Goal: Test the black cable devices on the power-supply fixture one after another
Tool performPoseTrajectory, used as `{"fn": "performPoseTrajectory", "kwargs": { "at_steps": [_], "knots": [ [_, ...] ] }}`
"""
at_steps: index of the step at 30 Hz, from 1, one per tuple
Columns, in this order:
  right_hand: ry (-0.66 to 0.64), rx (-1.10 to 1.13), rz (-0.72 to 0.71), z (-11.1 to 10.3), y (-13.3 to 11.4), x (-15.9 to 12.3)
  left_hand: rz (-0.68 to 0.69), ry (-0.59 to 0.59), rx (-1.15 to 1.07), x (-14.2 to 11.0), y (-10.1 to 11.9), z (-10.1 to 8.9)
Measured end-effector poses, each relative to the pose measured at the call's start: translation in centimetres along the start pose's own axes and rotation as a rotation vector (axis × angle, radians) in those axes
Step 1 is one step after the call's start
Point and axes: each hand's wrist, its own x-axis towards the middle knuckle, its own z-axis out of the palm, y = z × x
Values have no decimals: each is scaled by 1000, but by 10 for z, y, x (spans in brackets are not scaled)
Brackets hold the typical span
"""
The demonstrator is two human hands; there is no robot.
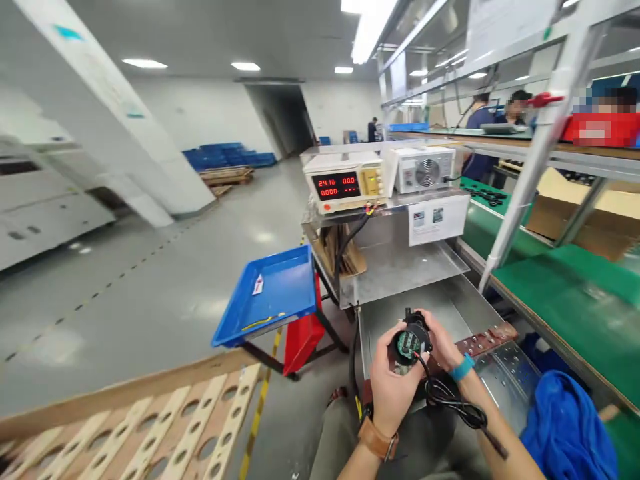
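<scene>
A round black motor-like housing [411,339] with a green circuit board in its open face sits between both hands, above the metal bench. My left hand [393,370] is closed round its left side and underside. From the right, my right hand [443,340] grips the black housing, its fingers partly hidden behind it. A black cable [457,400] runs from the housing and hangs in a loose coil over my right forearm. Reddish wire ends show where the cable meets the board.
A power meter [345,183] with red digits and a grey fan-fronted unit [425,170] stand on the metal shelf ahead. A blue tray [275,287] is left, a perforated wooden rack [165,427] lower left, a blue cloth [567,427] right. Metal posts [525,153] rise beside green-topped benches.
</scene>
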Motion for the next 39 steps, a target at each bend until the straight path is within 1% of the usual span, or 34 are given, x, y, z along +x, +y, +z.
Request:
{"fn": "performPoseTrajectory", "kwargs": {
  "at_steps": [3,5,7,10,13,16,18,20,22,24,26,29,30,33,35,37,39],
  "knots": [
    [-83,130,81,17,-1,-6,17,36,72,4,-31,-13],
    [-95,148,118,28,-2,-8,49,32,122,5,-43,-16],
    [-94,119,130,37,-4,-8,70,51,161,7,-50,-18],
    [-106,151,150,45,-5,-9,78,97,187,12,-57,-20],
    [-128,181,135,48,-8,-10,120,73,223,14,-60,-22],
    [-129,73,87,50,-11,-12,129,105,283,13,-61,-20],
    [-107,-17,40,52,-10,-10,117,144,314,11,-62,-17],
    [-80,-46,27,55,-8,-8,105,158,324,12,-64,-14],
    [-20,-22,61,56,-5,-5,95,139,307,13,-68,-12],
    [53,49,117,56,-4,-2,80,80,255,14,-73,-13],
    [82,169,187,54,-7,-1,16,27,155,10,-76,-14],
    [22,343,265,48,-19,1,-166,-18,-56,-8,-80,-13],
    [-9,381,282,46,-23,2,-229,-70,-133,-17,-81,-11],
    [-108,432,342,42,-34,10,-402,-344,-338,-49,-86,3],
    [-147,418,374,38,-35,19,-546,-502,-470,-70,-92,15],
    [-157,380,394,31,-28,32,-718,-599,-620,-89,-98,25],
    [-130,311,405,19,-13,48,-877,-653,-768,-101,-102,27]
  ]
}}
